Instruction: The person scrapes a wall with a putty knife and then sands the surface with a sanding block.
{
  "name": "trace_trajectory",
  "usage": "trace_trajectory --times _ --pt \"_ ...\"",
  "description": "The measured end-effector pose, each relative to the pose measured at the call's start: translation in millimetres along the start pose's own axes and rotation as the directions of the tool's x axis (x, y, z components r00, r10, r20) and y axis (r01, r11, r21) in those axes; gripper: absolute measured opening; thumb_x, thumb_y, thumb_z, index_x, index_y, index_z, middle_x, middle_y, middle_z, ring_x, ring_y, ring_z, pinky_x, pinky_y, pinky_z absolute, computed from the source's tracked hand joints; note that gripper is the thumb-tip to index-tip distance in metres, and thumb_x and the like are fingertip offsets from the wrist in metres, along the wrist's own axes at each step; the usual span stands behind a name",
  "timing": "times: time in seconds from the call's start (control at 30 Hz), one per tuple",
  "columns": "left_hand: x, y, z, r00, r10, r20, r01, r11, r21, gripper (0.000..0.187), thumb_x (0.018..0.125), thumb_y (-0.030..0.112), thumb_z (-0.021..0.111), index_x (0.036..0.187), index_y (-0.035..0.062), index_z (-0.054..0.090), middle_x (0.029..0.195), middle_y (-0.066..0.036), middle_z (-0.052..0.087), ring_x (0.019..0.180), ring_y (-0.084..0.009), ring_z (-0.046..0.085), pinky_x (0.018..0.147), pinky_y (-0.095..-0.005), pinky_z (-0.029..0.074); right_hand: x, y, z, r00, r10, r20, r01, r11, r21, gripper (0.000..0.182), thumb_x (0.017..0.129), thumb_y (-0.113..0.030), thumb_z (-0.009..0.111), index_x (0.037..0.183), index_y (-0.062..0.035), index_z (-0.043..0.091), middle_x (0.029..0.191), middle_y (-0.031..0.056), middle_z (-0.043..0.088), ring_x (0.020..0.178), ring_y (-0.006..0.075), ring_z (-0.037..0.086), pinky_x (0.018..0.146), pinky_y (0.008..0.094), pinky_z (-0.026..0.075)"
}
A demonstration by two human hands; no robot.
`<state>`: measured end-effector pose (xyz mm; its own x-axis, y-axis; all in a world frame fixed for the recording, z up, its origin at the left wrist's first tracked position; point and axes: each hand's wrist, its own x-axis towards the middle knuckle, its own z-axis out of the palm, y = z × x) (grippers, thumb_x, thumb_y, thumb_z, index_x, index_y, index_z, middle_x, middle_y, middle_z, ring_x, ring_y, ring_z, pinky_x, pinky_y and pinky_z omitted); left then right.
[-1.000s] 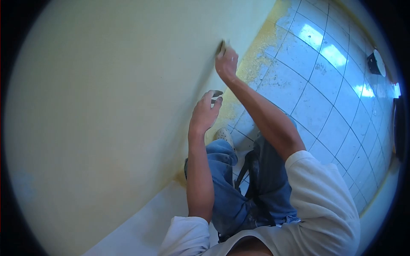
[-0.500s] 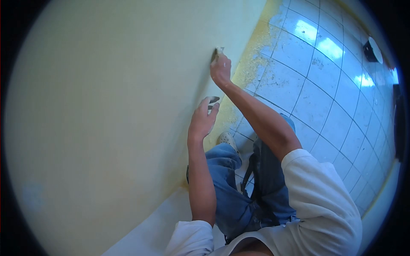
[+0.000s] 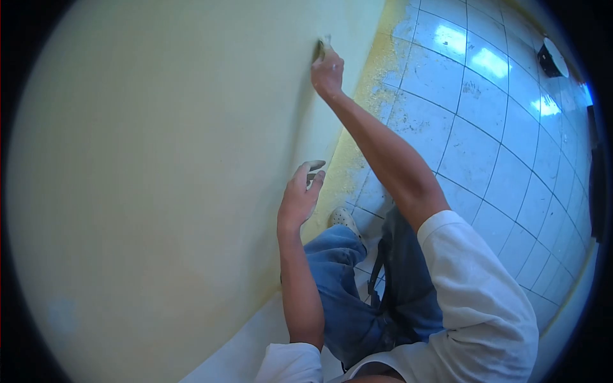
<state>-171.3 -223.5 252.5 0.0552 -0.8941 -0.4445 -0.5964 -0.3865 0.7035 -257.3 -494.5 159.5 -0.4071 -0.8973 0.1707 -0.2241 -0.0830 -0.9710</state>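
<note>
My right hand (image 3: 328,69) reaches far up along the pale yellow wall (image 3: 179,159), its fingers closed on a small flat piece (image 3: 320,48) with a dark edge and a pale tip. That piece is right at the wall surface; its kind cannot be made out. Lower down, close beside the wall, my left hand (image 3: 300,195) is held with bent fingers and the thumb apart. Its fingertips look grey, and a gap shows between fingers and thumb.
White floor tiles (image 3: 469,140) lie to the right, with a yellowish dusty strip (image 3: 357,131) and pale crumbs along the wall's foot. A dark bucket with a white rim (image 3: 553,59) stands far right. Below are my jeans (image 3: 341,268) and a holed clog (image 3: 343,219).
My right hand has moved farther up along the wall with the flat piece. My left hand sits slightly lower in view, and the whole view has shifted a little.
</note>
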Motion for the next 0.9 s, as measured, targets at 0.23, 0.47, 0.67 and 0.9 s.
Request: trace_trajectory --times 0.23,0.47,0.67,0.9 --pt "25 14 6 0.994 0.099 -0.045 -0.1 0.995 -0.016 0.036 0.11 0.025 0.056 0.139 0.0047 0.063 0.138 -0.014 0.069 0.126 -0.0284 0.066 0.109 -0.0407 0.048 27 16 -10 0.992 -0.123 0.011 0.123 0.991 0.05 0.035 0.095 0.002 0.051 0.126 0.0018 0.067 0.101 0.0321 0.071 0.096 0.0477 0.071 0.077 0.0509 0.056" --pt "48 55 33 0.931 0.223 -0.289 -0.273 0.95 -0.149 0.036 0.109 0.018 0.057 0.141 0.0013 0.06 0.143 -0.014 0.065 0.128 -0.0256 0.065 0.111 -0.0394 0.048 13 33 -18 0.872 -0.489 -0.033 0.487 0.855 0.178 0.061 0.089 0.016 0.049 0.147 -0.0019 0.057 0.143 0.0269 0.061 0.128 0.0442 0.063 0.104 0.0445 0.057" --pt "55 47 46 0.89 0.321 -0.324 -0.381 0.913 -0.143 0.038 0.108 0.014 0.056 0.142 -0.0031 0.055 0.143 -0.019 0.063 0.128 -0.0284 0.065 0.11 -0.0419 0.05 8 61 -5 0.88 -0.475 0.01 0.475 0.88 0.008 0.072 0.085 0.019 0.048 0.155 0.0007 0.049 0.156 0.0262 0.051 0.147 0.0418 0.048 0.127 0.0572 0.032" --pt "76 12 58 0.837 0.266 -0.478 -0.384 0.908 -0.166 0.04 0.107 0.009 0.054 0.143 -0.0075 0.05 0.143 -0.026 0.06 0.122 -0.033 0.067 0.102 -0.0436 0.055 -4 91 -5 0.846 -0.532 0.036 0.523 0.841 0.14 0.069 0.088 0.014 0.053 0.155 0.0 0.048 0.155 0.0258 0.053 0.148 0.0415 0.047 0.128 0.0583 0.029"
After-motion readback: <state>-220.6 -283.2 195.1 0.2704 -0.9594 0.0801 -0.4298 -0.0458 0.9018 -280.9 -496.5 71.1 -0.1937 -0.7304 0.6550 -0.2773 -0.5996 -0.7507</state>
